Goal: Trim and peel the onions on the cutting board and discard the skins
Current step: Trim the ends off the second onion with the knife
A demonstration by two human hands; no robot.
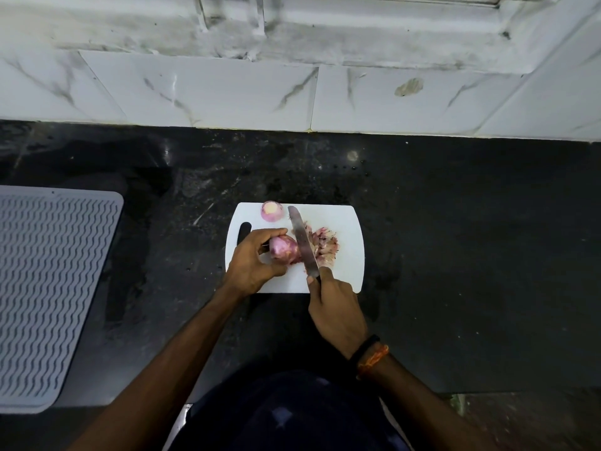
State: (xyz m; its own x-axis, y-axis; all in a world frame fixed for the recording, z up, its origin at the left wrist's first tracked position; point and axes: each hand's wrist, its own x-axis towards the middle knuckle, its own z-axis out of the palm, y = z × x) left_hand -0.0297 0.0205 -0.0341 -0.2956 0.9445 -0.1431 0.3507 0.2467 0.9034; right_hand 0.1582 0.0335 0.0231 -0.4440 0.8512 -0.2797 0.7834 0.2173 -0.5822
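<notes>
A white cutting board [348, 271] lies on the dark counter. My left hand [252, 263] grips a pink onion [283, 250] on its side at the board's middle. My right hand [335, 307] holds a knife [304, 242] by the handle, with the blade resting against the onion's right end. A second onion [271, 210], trimmed with a pale cut face up, sits at the board's far left corner. A heap of pink and tan skins [323, 244] lies right of the blade.
The black stone counter [455, 255] runs wide on both sides. A grey ribbed drying mat [48, 288] lies at the left. A white marbled tile wall [292, 92] rises behind the counter. My dark clothing fills the lower middle.
</notes>
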